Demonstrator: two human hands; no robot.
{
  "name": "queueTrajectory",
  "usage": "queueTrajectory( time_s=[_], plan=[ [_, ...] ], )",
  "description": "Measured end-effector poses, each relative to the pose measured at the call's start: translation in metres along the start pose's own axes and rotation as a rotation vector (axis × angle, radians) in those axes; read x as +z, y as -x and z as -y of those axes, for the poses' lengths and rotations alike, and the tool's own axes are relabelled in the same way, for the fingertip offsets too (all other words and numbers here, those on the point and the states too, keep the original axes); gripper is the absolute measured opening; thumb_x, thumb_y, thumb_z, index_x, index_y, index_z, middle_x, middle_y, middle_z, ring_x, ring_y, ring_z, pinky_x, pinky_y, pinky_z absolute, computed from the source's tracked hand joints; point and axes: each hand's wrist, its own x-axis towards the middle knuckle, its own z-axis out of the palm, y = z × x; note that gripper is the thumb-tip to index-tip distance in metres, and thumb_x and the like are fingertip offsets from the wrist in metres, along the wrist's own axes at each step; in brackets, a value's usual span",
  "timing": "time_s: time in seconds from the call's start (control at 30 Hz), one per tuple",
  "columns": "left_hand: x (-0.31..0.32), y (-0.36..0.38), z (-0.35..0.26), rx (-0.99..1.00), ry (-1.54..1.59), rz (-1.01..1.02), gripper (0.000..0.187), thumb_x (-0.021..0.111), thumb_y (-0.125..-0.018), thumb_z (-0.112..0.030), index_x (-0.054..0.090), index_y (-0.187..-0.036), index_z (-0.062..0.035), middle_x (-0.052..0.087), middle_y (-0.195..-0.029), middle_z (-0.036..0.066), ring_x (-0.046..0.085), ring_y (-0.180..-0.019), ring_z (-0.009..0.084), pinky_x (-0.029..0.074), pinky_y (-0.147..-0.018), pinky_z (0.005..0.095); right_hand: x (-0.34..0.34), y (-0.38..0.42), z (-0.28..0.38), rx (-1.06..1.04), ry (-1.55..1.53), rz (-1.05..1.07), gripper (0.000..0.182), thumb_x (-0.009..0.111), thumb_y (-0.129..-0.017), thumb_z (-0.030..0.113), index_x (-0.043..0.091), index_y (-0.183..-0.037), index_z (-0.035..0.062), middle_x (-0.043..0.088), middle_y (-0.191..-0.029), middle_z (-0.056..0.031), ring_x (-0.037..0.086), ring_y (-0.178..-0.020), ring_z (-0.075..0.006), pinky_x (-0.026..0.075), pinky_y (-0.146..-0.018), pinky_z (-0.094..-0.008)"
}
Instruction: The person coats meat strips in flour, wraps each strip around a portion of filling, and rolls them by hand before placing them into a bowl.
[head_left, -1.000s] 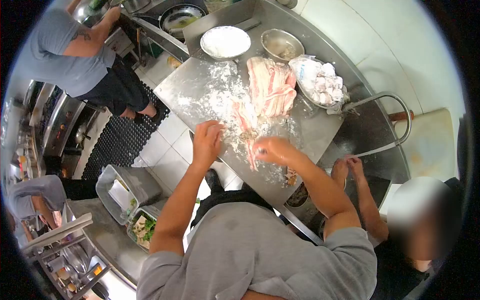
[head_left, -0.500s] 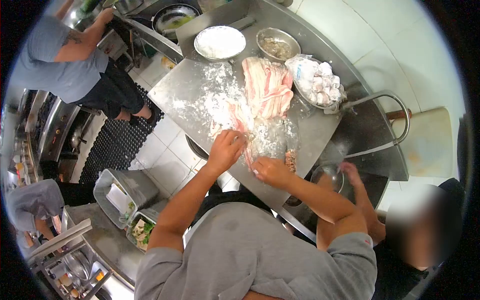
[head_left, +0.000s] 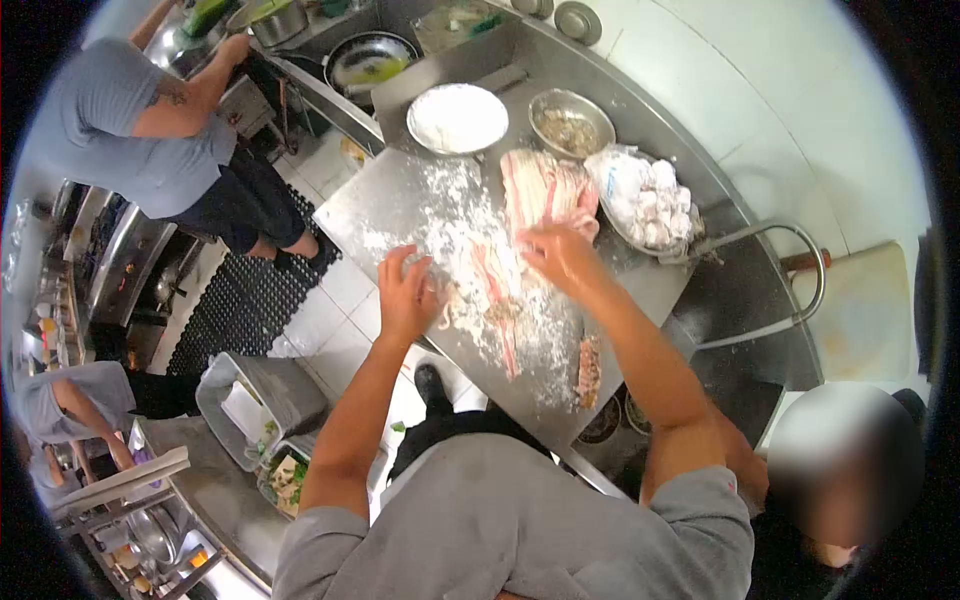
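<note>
On the steel counter [head_left: 640, 300], a pink-and-white meat strip [head_left: 492, 275] lies over scattered flour, with a small brownish lump [head_left: 500, 309] on it. My left hand [head_left: 408, 295] is raised at the left of the strip, fingers apart and nothing in them. My right hand [head_left: 557, 255] is at the near edge of the stack of sliced meat [head_left: 545, 190]; its fingers are bent together, and what they hold, if anything, is hidden. A browned, coated roll [head_left: 588, 371] lies near the counter's front edge.
Behind are a bowl of flour [head_left: 457, 118], a metal bowl [head_left: 572, 123] and a bowl of floured pieces [head_left: 648, 205]. A curved metal pipe [head_left: 818, 265] stands right. One person [head_left: 150, 130] stands at upper left, others at lower left and lower right.
My right hand has moved up from the strip to the meat stack. My left hand has lifted away leftward and opened. The strip and lump are now uncovered. The view has shifted slightly.
</note>
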Motion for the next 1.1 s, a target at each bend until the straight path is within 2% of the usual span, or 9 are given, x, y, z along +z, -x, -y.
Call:
queueTrajectory(
  time_s=[0.2, 0.3, 0.47, 0.6, 0.77, 0.83, 0.9, 1.0, 1.1],
  plan=[
    [0.013, -0.014, 0.02, -0.111, -0.13, 0.111, 0.05, 0.054, -0.067, 0.005, 0.053, -0.115, -0.0057, 0.038, -0.132, 0.017, 0.032, -0.126, 0.039, 0.031, -0.104, 0.0458, 0.034, -0.175, -0.062, 0.037, 0.059, -0.041, 0.013, 0.057, -0.079, 0.015, 0.066, -0.085, 0.0081, 0.064, -0.088, -0.0179, 0.061, -0.082, -0.0358, 0.048, -0.073, -0.0449],
    [0.013, -0.015, 0.021, -0.127, -0.156, 0.126, 0.051, 0.055, -0.066, 0.005, 0.053, -0.115, -0.0061, 0.04, -0.132, 0.015, 0.033, -0.125, 0.0379, 0.032, -0.103, 0.0446, 0.055, -0.225, -0.075, 0.103, 0.338, 0.274, 0.024, 0.058, -0.071, 0.009, 0.068, -0.093, 0.0128, 0.064, -0.086, -0.0165, 0.061, -0.084, -0.0337, 0.048, -0.077, -0.0406],
    [0.014, -0.016, 0.026, -0.169, -0.139, 0.117, 0.047, 0.056, -0.066, 0.004, 0.055, -0.112, -0.0067, 0.041, -0.131, 0.014, 0.034, -0.125, 0.0353, 0.033, -0.103, 0.0435, 0.096, -0.252, -0.104, 0.117, 0.376, 0.349, 0.028, 0.059, -0.068, 0.008, 0.068, -0.093, 0.0152, 0.065, -0.089, -0.0162, 0.063, -0.086, -0.0311, 0.049, -0.078, -0.0385],
    [0.014, -0.015, 0.023, -0.16, -0.157, 0.114, 0.042, 0.057, -0.068, 0.002, 0.057, -0.109, -0.0058, 0.042, -0.13, 0.014, 0.035, -0.125, 0.0347, 0.034, -0.102, 0.0433, 0.039, -0.232, -0.07, 0.074, 0.084, 0.219, 0.024, 0.063, -0.071, 0.011, 0.067, -0.094, 0.0128, 0.066, -0.09, -0.0146, 0.063, -0.085, -0.0299, 0.048, -0.077, -0.0371],
    [0.015, -0.015, 0.025, -0.137, -0.15, 0.091, 0.04, 0.057, -0.068, 0.002, 0.057, -0.108, -0.0054, 0.042, -0.128, 0.015, 0.035, -0.124, 0.0349, 0.034, -0.102, 0.043, -0.002, -0.133, -0.029, -0.053, 0.047, 0.43, 0.021, 0.062, -0.077, 0.013, 0.066, -0.098, 0.01, 0.065, -0.096, -0.015, 0.063, -0.085, -0.027, 0.048, -0.078, -0.036],
    [0.014, -0.015, 0.025, -0.139, -0.127, 0.104, 0.04, 0.057, -0.068, 0.002, 0.057, -0.108, -0.0046, 0.041, -0.129, 0.015, 0.034, -0.124, 0.036, 0.033, -0.103, 0.043, 0.014, -0.083, -0.028, 0.177, -0.137, 0.653, 0.027, 0.061, -0.078, 0.013, 0.064, -0.104, 0.0091, 0.065, -0.097, -0.0162, 0.063, -0.085, -0.0273, 0.048, -0.078, -0.036],
    [0.014, -0.015, 0.027, -0.137, -0.107, 0.133, 0.042, 0.056, -0.068, 0.003, 0.055, -0.11, -0.0033, 0.038, -0.131, 0.017, 0.032, -0.125, 0.0382, 0.031, -0.104, 0.0444, 0.023, -0.052, -0.015, 0.147, -0.131, 0.799, 0.031, 0.059, -0.079, 0.012, 0.062, -0.109, 0.0075, 0.065, -0.098, -0.017, 0.063, -0.086, -0.0283, 0.048, -0.078, -0.0361],
    [0.013, -0.015, 0.024, -0.122, -0.12, 0.133, 0.041, 0.056, -0.069, 0.003, 0.055, -0.109, -0.0021, 0.038, -0.131, 0.018, 0.032, -0.125, 0.0388, 0.031, -0.104, 0.0446, 0.031, -0.045, -0.001, 0.321, -0.092, 0.711, 0.031, 0.056, -0.079, 0.011, 0.062, -0.109, 0.0053, 0.064, -0.1, -0.0191, 0.063, -0.086, -0.0294, 0.049, -0.078, -0.0356],
    [0.014, -0.015, 0.022, -0.122, -0.164, 0.083, 0.038, 0.058, -0.068, 0.003, 0.058, -0.105, -0.0044, 0.041, -0.13, 0.014, 0.035, -0.124, 0.0349, 0.034, -0.102, 0.0414, 0.037, -0.056, 0.001, 0.357, -0.285, 0.395, 0.03, 0.055, -0.079, 0.011, 0.061, -0.108, 0.0037, 0.062, -0.102, -0.0208, 0.062, -0.089, -0.0304, 0.048, -0.078, -0.0349]
  ],
)
